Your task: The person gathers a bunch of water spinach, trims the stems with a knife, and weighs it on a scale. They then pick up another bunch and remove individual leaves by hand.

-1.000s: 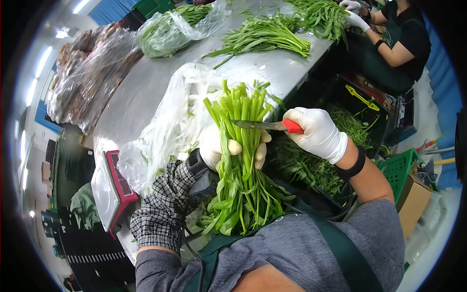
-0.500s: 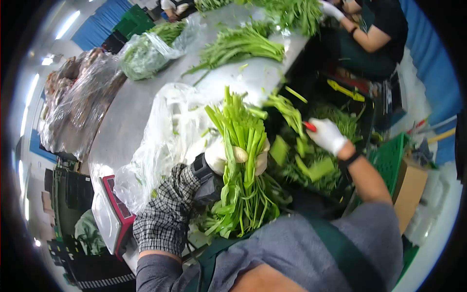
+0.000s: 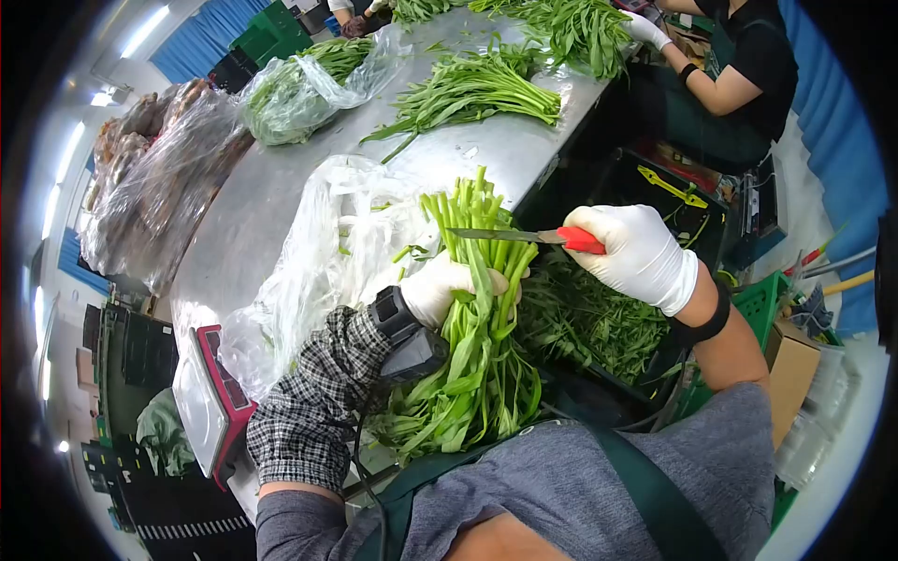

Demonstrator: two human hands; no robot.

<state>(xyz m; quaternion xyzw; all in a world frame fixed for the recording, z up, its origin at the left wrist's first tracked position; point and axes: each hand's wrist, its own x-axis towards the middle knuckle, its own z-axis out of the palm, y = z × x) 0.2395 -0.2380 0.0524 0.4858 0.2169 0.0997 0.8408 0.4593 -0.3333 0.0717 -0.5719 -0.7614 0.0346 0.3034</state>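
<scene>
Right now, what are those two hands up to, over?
Left hand gripping a bunch of greens. Right hand holding a knife across the stems. Loose plastic near left hand, not over the stems.

Curls the white-gloved left hand into a grip, with the sleeved left forearm slanting up and inward from the lower left. Clenches the white-gloved right hand slightly higher, with the bare right forearm angling inward from the right and the right wrist banded in black.
</scene>
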